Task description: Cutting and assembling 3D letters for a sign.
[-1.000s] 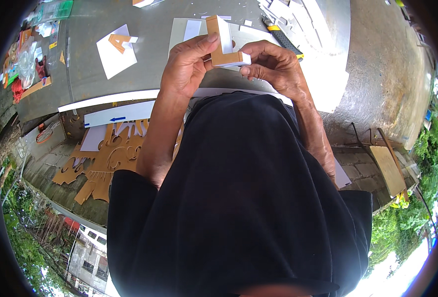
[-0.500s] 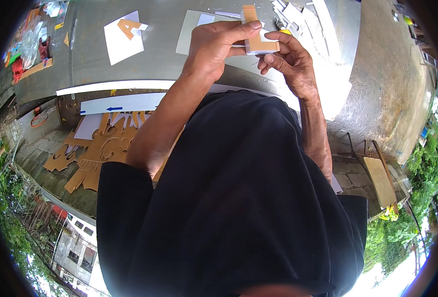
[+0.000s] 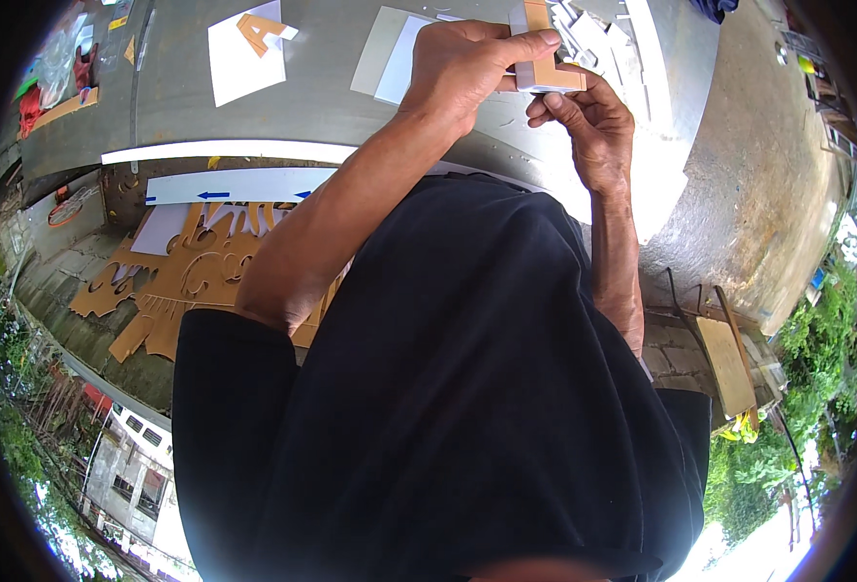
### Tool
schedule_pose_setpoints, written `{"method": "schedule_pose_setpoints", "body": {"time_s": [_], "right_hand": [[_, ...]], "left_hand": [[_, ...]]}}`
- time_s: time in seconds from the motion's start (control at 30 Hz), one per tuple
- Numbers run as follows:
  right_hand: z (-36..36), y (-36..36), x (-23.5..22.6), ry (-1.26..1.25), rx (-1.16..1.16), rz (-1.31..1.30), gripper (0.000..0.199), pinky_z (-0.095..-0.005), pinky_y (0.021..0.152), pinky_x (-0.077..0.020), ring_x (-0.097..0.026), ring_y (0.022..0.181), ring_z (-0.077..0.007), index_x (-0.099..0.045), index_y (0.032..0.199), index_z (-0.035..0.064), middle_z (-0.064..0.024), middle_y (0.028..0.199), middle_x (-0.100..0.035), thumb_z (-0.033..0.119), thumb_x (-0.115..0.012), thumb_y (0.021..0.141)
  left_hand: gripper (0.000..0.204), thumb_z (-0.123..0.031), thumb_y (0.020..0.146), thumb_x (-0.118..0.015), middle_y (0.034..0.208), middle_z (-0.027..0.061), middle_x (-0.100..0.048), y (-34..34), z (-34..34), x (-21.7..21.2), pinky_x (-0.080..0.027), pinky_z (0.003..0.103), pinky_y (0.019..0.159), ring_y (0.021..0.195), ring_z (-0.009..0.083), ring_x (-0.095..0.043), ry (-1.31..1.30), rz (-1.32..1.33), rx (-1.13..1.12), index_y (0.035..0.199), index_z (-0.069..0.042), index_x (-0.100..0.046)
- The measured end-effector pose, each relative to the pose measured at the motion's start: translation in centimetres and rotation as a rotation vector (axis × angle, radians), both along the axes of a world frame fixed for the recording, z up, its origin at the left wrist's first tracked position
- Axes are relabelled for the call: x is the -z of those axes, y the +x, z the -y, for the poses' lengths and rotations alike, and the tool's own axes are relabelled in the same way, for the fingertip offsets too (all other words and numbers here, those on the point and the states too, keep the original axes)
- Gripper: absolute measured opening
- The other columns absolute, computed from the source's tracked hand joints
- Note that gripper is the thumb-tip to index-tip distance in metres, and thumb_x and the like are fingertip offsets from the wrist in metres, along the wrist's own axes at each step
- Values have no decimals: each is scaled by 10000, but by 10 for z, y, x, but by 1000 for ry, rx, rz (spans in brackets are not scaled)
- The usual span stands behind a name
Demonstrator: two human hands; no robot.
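Note:
High in the view, a small L-shaped piece (image 3: 545, 76) with a tan face and white side walls is held up over the grey table. My left hand (image 3: 453, 73) grips it from the left, thumb lying across its tan upright and fingers behind. At the piece's lower right end, my right hand (image 3: 601, 124) is closed, with the thumb below and the index finger at the short arm; part of those fingers is hidden. Further left, a tan letter-shaped cutout (image 3: 256, 37) with a white edge rests on a white sheet (image 3: 244, 82).
White and pale grey sheets (image 3: 390, 58) lie beside my left hand. Several white strips and offcuts (image 3: 608, 48) are piled beyond my right hand. Below the table edge are cut tan sheets (image 3: 201, 276). A plastic bag (image 3: 60, 63) sits far left; a board (image 3: 726, 364) leans at right.
Both hands and the L-shaped piece have shifted right and slightly upward in the view. My right fingers have closed in at the piece's lower end. The surroundings have shifted slightly too.

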State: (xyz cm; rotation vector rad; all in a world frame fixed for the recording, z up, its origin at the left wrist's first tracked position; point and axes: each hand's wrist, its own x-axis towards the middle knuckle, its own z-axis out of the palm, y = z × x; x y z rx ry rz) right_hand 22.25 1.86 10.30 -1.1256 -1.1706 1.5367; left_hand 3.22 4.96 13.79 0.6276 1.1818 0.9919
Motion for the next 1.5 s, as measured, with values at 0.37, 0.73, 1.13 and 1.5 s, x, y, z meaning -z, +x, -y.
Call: {"method": "schedule_pose_setpoints", "body": {"time_s": [0.37,0.73,1.13,1.5], "right_hand": [[1,8,0,4,-29,33,325,-348,746,-621,-734,808,-222,-640,1270,-35,-153,906,-739,-4,-695,951],[8,12,3,-158,66,149,263,-295,654,-554,-692,778,-162,-639,1198,-26,-128,944,-741,147,-653,1000],[-23,72,40,21,188,934,195,-353,782,-577,-760,829,-256,-772,1051,38,-150,908,-774,162,-693,923],[-114,49,72,33,-3,1287,207,-447,857,-569,-733,935,-354,-785,1083,160,-142,1011,-766,206,-651,932]], "left_hand": [[428,-257,881,-832,1067,178,-718,-3,0,14,-597,412,898,1016,275,-714,-53,93,46,1105,90,-718],[431,-200,970,-709,1219,220,-691,-35,-2,39,-531,462,1049,1180,308,-671,-54,301,-121,1283,79,-609],[438,-187,992,-684,1235,239,-677,-114,37,66,-548,455,1035,1172,325,-671,-18,296,-442,1320,75,-560],[341,-182,1024,-645,1179,199,-701,-124,52,78,-585,432,1013,1134,286,-697,-8,376,-482,1251,70,-617]]}}
